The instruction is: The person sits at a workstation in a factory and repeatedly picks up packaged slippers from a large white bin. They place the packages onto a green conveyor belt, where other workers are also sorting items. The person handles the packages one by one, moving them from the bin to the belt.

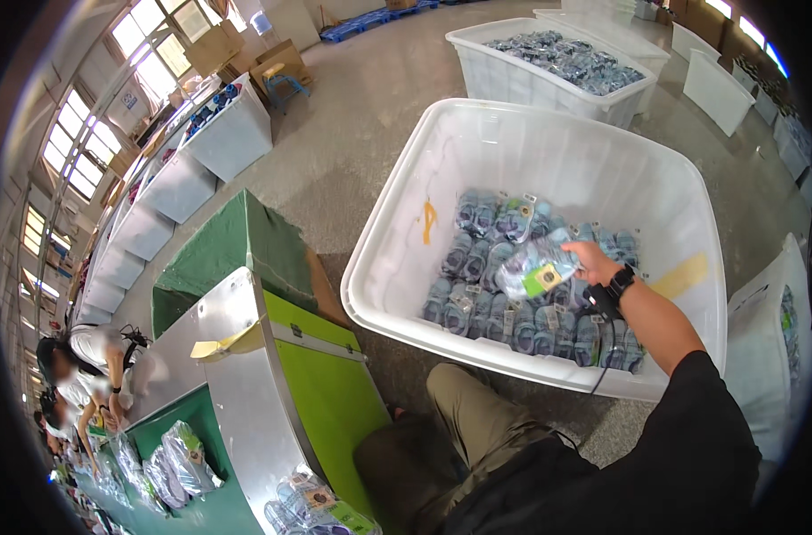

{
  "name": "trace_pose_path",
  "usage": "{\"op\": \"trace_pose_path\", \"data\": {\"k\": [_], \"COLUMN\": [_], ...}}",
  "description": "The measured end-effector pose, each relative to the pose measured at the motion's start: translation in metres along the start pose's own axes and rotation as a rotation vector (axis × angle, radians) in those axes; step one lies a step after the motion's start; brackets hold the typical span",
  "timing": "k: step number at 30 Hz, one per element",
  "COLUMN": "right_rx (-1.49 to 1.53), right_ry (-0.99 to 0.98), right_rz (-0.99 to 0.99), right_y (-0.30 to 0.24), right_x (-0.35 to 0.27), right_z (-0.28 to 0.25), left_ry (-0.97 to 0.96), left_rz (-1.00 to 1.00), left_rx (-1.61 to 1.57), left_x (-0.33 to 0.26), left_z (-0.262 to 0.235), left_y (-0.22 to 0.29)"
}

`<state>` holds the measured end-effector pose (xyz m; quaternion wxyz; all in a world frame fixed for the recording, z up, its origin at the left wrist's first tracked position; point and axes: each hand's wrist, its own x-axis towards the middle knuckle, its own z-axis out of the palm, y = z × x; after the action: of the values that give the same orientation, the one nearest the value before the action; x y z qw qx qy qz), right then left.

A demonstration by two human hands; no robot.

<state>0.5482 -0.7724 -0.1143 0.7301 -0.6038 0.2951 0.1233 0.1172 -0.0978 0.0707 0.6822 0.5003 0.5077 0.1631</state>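
My right hand (593,263) reaches into a large white plastic bin (548,147) and grips a pair of shoes in a clear plastic bag (520,266) by its right end. A green and yellow label shows on the bag. Beneath it, rows of grey-blue bagged shoes (486,310) cover the bin's floor, standing side by side. A dark band with a device (618,283) sits on my right wrist, and a thin cable hangs from it. My left hand is not in view.
At left stands a metal-edged work table (245,383) with a green belt (223,428) carrying bagged shoes. More bagged shoes (312,506) lie at its near end. Another full white bin (548,76) is behind mine. Co-workers (89,366) stand at far left.
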Motion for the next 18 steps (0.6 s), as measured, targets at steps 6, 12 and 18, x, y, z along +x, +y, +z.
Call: {"op": "trace_pose_path", "data": {"k": [6, 12, 18], "right_rx": [0.013, -0.14, -0.412], "right_ry": [0.356, 0.198, -0.802], "right_rz": [-0.307, -0.376, -0.393], "right_y": [-0.066, -0.058, -0.036], "right_x": [0.066, 0.027, -0.117], "right_z": [0.064, 0.133, 0.198], "left_ry": [-0.008, -0.158, -0.67], "left_rz": [0.0, 0.381, 0.645], "left_rx": [0.186, 0.748, 0.636], "left_x": [0.006, -0.005, -0.019], "left_z": [-0.001, -0.003, 0.056], "left_y": [-0.006, -0.017, -0.006]}}
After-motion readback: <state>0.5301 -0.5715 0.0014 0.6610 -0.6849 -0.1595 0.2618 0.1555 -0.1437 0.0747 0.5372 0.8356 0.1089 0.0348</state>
